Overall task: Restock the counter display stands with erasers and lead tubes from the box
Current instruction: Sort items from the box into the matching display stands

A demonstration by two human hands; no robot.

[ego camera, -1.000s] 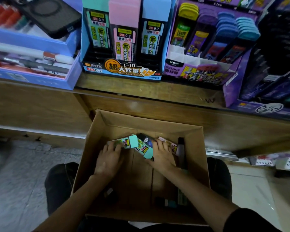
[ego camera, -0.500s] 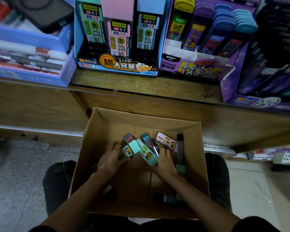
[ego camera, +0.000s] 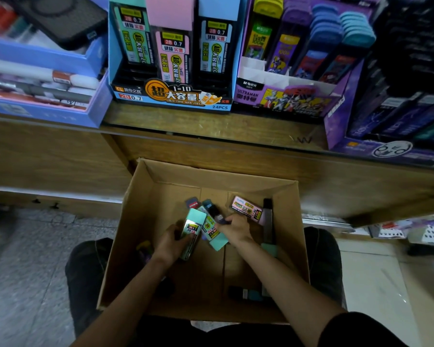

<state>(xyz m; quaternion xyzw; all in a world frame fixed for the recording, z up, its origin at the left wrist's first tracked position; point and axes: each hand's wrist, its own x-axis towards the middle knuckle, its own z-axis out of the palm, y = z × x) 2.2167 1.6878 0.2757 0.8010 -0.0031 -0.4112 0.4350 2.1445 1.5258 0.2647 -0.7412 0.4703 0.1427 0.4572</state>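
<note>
A wooden counter point(ego camera: 211, 126) ran across the far side of the scene. It carried a blue lead tube stand point(ego camera: 172, 96) at centre-left & a purple eraser stand point(ego camera: 283, 96) just to its right. Below, on the near side, an open cardboard box point(ego camera: 140, 234) sat on a seated person's lap, w/ both hands down inside it toward the far end.

The left hand point(ego camera: 169, 242) had fingers & thumb wrapped round a mint tube point(ego camera: 193, 226). Its long axis ran roughly near-to-far, pale cap at the far end. The right hand point(ego camera: 236, 229), close beside the left, was curled over a second mint tube point(ego camera: 214, 232), cap pointing near, plus what looked like a dark piece or two; how many it held couldn't be made out.

A pink tube point(ego camera: 247, 209) lay loose on the box floor just far-right of that hand, beside a dark tube point(ego camera: 268, 221) along the right wall. A few small items point(ego camera: 248, 294) sat at the near end.

The lead tube stand stood far & slightly left of both hands, well above the box, so the left hand was prob. the nearer. Its tube pointed approx. at the stand's green column & would likely need only a lift & a tip upright.
</note>
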